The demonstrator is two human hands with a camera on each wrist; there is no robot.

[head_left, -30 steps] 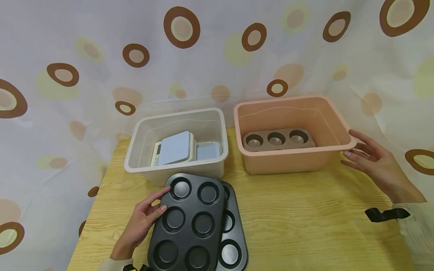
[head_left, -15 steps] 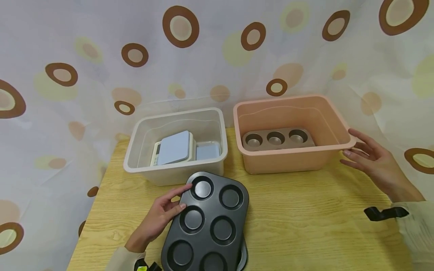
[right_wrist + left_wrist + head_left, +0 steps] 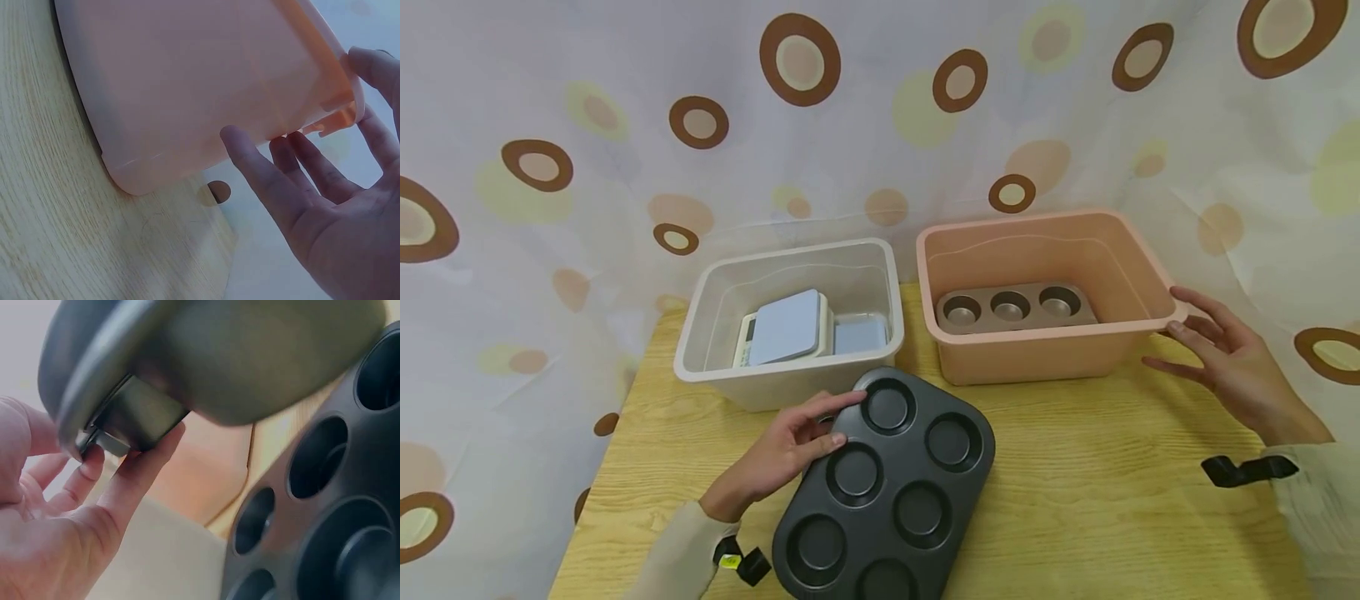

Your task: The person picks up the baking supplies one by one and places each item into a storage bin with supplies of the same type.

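My left hand (image 3: 782, 450) holds a dark six-cup muffin pan (image 3: 883, 454) by its upper left edge, thumb on the top face and fingers beneath. The pan is tilted in front of the bins. In the left wrist view a second dark muffin pan (image 3: 284, 500) lies apart below the held one; from the head view the held pan hides nearly all of it. My right hand (image 3: 1240, 367) grips the front right corner of the pink plastic bin (image 3: 1045, 358) at its rim, with several fingers under the lip in the right wrist view. A brownish muffin pan (image 3: 1026, 308) lies inside that bin.
Left of the pink bin stands a white bin (image 3: 782, 387) with a kitchen scale (image 3: 786, 329) and a pale blue flat item (image 3: 861, 335) inside. Both bins sit on a wooden table (image 3: 1075, 483) against a patterned curtain (image 3: 850, 125).
My left hand has lifted the upper muffin pan off the second one and carried it right, turning it slightly clockwise. The right hand stays at the pink bin, its fingers shifted slightly.
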